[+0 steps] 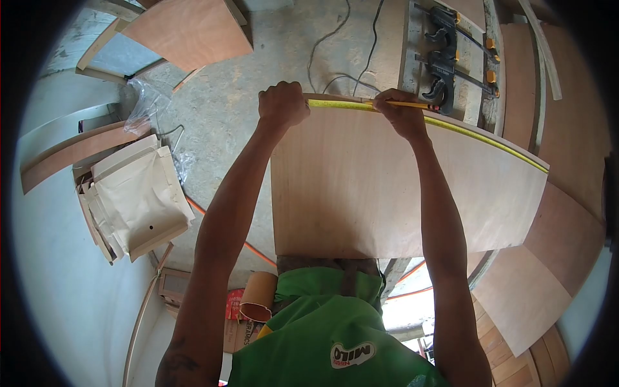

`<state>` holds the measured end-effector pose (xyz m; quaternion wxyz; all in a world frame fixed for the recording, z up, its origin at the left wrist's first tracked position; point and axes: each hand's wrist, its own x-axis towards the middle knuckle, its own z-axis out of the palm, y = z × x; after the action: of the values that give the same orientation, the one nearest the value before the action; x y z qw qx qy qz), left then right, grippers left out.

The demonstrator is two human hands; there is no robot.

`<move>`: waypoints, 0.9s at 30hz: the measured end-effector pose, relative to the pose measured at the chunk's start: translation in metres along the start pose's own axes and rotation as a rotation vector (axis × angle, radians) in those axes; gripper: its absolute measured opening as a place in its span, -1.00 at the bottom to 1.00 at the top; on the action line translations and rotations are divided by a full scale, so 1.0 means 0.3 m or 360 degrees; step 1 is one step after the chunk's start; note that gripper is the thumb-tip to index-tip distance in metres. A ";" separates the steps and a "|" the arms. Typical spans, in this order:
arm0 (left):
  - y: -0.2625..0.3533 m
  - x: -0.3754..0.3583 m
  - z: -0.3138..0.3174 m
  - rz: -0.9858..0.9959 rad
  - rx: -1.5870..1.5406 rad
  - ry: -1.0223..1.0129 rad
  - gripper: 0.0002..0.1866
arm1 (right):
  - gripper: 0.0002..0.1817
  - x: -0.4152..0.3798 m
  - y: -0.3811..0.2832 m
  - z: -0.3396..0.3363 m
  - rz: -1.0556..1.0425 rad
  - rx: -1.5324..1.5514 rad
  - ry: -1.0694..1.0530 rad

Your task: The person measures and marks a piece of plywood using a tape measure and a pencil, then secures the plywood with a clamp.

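A pale plywood panel [361,174] lies in front of me. A yellow tape measure [464,131] is stretched along its far edge, reaching the right corner. At the panel's far left corner, my left hand [284,103] is closed round the left end of the tape measure; its case, if there, is hidden in the fist. Farther right on the same edge, my right hand [401,113] grips a yellow pencil [409,104], which lies nearly level and points left. The fingers of that hand rest at the panel's edge beside the tape.
Two black bar clamps [442,80] lie beyond the panel at the right. Plywood sheets [541,284] lean at the right, and another board [190,32] is at the far left. Stacked wooden pieces [138,193] stand left. Black cables [342,77] cross the concrete floor.
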<state>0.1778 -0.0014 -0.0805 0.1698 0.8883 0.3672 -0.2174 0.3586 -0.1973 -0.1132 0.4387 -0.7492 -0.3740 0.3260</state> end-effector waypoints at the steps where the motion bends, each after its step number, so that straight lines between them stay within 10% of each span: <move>1: 0.000 0.000 0.000 0.0001 0.0007 0.0002 -0.72 | -0.82 0.001 0.004 0.002 -0.0044 0.0062 0.0016; 27: 0.002 -0.007 -0.005 -0.0007 0.0005 0.0023 -0.72 | -0.82 -0.017 -0.013 0.010 0.0033 -0.0057 0.0038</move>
<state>0.1772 -0.0024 -0.0781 0.1653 0.8894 0.3699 -0.2118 0.3525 -0.1991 -0.1100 0.4261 -0.7647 -0.3668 0.3148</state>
